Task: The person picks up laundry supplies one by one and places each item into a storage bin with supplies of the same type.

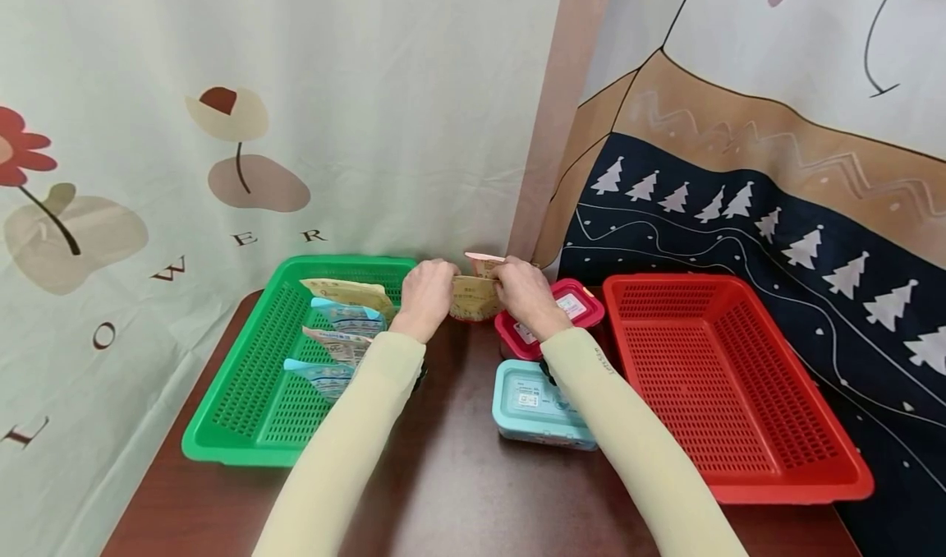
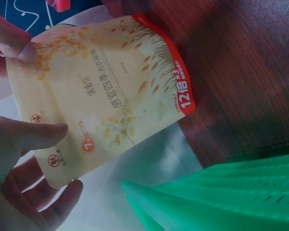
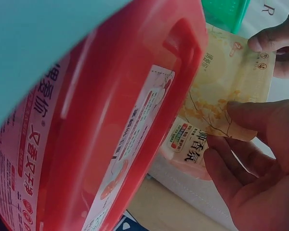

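A yellow pouch [image 2: 120,82] with a red lower edge is held by its top corners, between both hands, at the far middle of the table. My left hand [image 1: 427,298] pinches one corner, thumb on the printed face and fingers behind. The opposite corner is pinched by my right hand [image 1: 523,294]. Behind the yellow pouch stands a pink pouch [image 3: 192,154], its lower part showing in the right wrist view. The right fingers touch its edge; whether they grip it too cannot be told. Close beside the right hand are red lidded boxes [image 1: 576,301].
At left, a green basket [image 1: 222,393] holds several upright pouches, yellow [image 1: 355,294], blue [image 1: 347,317] and pink. A light blue lidded box [image 1: 532,401] sits under the right forearm. At right stands a red basket [image 1: 695,409]. A printed curtain [image 1: 414,130] hangs behind the table.
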Available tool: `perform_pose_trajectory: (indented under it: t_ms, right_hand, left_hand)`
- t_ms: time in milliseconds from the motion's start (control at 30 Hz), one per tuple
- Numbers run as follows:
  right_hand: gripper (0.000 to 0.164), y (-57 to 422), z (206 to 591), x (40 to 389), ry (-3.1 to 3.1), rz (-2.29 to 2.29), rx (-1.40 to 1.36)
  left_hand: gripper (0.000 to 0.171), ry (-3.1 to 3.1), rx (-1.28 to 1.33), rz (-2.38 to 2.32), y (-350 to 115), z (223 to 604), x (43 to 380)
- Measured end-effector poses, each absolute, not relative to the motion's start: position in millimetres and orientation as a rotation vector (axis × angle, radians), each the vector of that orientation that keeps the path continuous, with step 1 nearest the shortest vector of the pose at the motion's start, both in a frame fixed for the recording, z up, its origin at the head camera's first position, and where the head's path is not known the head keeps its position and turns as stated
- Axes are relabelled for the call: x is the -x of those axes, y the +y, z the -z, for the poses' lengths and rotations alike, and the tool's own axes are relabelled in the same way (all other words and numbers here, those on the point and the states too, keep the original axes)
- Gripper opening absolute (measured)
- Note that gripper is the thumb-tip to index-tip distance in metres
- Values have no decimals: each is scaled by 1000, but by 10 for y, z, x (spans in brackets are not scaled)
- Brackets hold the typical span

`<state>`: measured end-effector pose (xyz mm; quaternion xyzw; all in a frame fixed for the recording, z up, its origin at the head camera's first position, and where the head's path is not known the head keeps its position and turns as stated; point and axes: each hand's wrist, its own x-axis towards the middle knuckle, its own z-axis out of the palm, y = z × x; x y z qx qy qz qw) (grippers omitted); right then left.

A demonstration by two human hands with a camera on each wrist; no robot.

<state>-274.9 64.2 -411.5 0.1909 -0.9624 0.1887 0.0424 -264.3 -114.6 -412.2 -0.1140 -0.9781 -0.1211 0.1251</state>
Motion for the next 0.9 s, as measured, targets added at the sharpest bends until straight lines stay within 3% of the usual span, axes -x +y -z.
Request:
perform_pose_trajectory:
  t_ms: [467,600,800,900]
  right_hand:
    - [41,657,4126,2753,-2874,-606,-586]
    - [48,673,4126,2750,-2820,-693,-589]
    - [27,671,4061,2731,-2817,-747,-530]
    - [25,667,4019,2710,-2821,-758,-507]
  left_hand:
    - [13,-2809,287,314,-1220,4199,2736]
    - [20,-2766,288,313,-1218,4170,2734]
    - [22,-2702,280,320,-1217,4080,2697]
    - [22,-2664,286,339,-1212,4020,2665]
